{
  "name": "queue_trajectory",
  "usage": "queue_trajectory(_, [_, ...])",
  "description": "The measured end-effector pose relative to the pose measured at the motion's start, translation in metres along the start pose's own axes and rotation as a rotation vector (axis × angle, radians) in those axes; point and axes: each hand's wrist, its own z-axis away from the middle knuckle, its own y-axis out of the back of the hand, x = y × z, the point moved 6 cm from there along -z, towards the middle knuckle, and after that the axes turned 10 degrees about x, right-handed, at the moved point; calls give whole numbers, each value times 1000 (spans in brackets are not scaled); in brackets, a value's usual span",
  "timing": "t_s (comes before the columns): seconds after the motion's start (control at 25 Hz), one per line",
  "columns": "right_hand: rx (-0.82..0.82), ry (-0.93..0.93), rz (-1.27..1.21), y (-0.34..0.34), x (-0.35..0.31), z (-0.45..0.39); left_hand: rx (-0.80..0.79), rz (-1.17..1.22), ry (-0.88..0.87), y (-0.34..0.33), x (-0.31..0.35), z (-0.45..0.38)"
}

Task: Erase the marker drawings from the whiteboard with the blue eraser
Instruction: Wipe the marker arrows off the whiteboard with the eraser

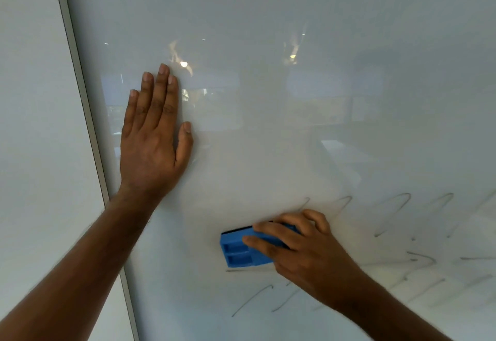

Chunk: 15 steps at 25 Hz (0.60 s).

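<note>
Grip: my right hand [303, 249] clamps the blue eraser [241, 249] flat to the whiteboard [295, 99], low, beside remaining marker drawings [397, 212]; my left hand [153, 136], fingers straight, braces on bare board for steadiness.

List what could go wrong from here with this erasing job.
1. The marker strokes right of and below the blue eraser look faint and half-wiped; light passes may smear them rather than clear them.
2. The right hand holds the eraser by its right end only, so its grip could slip or the eraser could tilt off the whiteboard.
3. The left hand lies flat on the glossy board and may leave smudges.
</note>
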Motion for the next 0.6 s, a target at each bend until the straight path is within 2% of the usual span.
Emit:
queue_trajectory(0.12, [12,-61,-7,22,36,-3,-2,1,0,0,1,1])
queue_trajectory(0.36, [132,-328,-68,44,91,-36,-48,15,10,0,-1,2])
queue_trajectory(0.44, [128,-307,-96,40,85,-33,-59,13,9,-1,1,3])
queue_trajectory(0.6, [34,-106,-50,29,61,8,-78,-1,66,-1,9,14])
